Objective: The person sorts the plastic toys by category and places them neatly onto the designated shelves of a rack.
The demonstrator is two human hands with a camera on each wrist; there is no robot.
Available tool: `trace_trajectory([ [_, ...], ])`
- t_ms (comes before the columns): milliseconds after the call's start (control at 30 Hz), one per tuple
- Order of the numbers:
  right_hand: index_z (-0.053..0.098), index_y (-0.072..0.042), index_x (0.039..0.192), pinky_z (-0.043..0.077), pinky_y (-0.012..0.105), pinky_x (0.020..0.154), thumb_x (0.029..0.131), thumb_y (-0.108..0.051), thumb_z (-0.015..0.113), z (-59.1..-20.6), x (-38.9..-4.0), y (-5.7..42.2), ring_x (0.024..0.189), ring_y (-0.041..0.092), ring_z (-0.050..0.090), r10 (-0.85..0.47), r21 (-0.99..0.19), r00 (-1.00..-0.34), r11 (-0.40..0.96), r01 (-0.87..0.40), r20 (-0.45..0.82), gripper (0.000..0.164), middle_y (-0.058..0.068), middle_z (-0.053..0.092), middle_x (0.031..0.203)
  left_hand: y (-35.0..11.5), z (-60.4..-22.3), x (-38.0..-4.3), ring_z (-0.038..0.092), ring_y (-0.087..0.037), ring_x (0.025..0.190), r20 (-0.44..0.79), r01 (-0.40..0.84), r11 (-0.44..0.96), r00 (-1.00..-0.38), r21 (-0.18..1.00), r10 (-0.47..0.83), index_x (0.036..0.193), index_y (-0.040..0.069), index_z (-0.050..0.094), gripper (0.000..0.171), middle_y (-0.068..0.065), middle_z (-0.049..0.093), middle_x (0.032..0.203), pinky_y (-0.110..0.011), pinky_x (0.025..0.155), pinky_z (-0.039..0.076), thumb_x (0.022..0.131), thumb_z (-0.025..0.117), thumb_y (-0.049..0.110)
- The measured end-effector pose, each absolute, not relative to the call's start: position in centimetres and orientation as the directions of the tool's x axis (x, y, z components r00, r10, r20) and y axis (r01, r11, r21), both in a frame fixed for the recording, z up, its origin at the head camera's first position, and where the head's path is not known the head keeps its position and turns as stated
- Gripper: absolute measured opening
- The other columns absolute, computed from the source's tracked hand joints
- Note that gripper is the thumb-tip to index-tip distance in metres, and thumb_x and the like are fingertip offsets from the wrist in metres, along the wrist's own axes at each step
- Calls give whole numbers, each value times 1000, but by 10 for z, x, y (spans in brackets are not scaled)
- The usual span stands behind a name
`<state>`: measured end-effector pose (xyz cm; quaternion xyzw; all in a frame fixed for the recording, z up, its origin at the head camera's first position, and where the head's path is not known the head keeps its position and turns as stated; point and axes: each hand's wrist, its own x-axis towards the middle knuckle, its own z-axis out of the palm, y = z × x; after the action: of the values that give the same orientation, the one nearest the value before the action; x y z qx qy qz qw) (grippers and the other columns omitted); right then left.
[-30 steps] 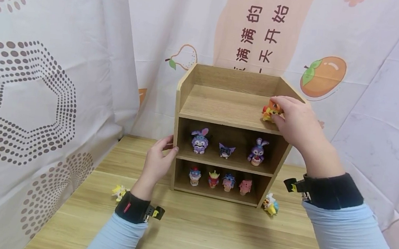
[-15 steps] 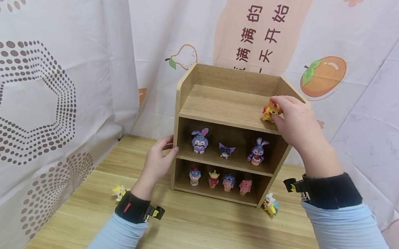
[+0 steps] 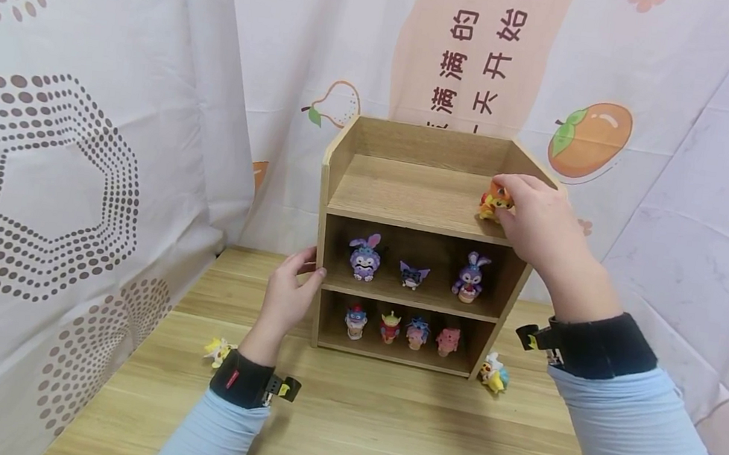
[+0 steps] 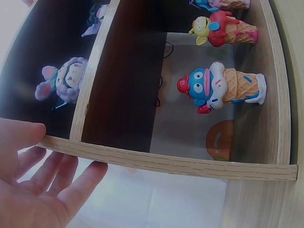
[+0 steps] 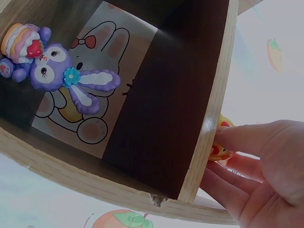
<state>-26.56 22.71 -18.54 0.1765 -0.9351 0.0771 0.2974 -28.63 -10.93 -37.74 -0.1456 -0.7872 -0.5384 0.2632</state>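
On the top deck of a wooden shelf (image 3: 398, 225), near its right end, my right hand (image 3: 550, 222) pinches a small yellow and orange figurine (image 3: 494, 203) between thumb and fingers. The hand partly covers it; in the right wrist view only a sliver of the figurine (image 5: 219, 151) shows past the board. My left hand (image 3: 291, 290) holds the shelf's left side panel (image 4: 166, 161), thumb at the front edge and fingers along the outside. Below the right hand, a purple rabbit figurine (image 3: 469, 277) stands in the middle compartment.
A purple fluffy figurine (image 3: 365, 257) and a dark bat-eared one (image 3: 413, 276) share the middle compartment. Several figurines, including a pink one (image 3: 448, 341), line the bottom. On the table (image 3: 368, 431) lie a yellow-white figurine (image 3: 218, 352) at left and a yellow-blue one (image 3: 494, 374) at right.
My right forearm has shifted very slightly to the left. The figurine on the top deck and my left hand look the same as before.
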Motion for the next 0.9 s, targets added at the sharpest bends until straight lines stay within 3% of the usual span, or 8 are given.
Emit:
trace_trajectory([
  [433, 44, -6, 140, 34, 61, 100, 87, -3, 67, -186, -261, 230, 121, 40, 41, -285, -49, -763, 923, -382, 580, 58, 20, 46, 137, -109, -378, -286, 58, -15, 102, 575, 514, 381, -816, 769, -59, 129, 6, 57, 39, -8, 60, 118, -39, 80, 55, 91, 63, 14],
  [700, 47, -5, 137, 42, 61, 90, 86, 0, 65, -183, -246, 233, 110, 41, 48, -288, -66, -719, 905, -421, 632, 54, 19, 49, 133, -109, -377, -286, 58, -17, 102, 578, 518, 380, -814, 766, -54, 129, 6, 58, 39, -9, 60, 118, -41, 80, 55, 91, 64, 14],
  [900, 52, -4, 131, 48, 57, 82, 83, 2, 67, -186, -232, 236, 98, 37, 56, -313, -34, -632, 880, -474, 709, 50, 19, 55, 124, -109, -377, -286, 58, -18, 101, 583, 520, 389, -811, 761, -57, 127, 7, 59, 37, -8, 60, 118, -42, 80, 54, 91, 63, 14],
])
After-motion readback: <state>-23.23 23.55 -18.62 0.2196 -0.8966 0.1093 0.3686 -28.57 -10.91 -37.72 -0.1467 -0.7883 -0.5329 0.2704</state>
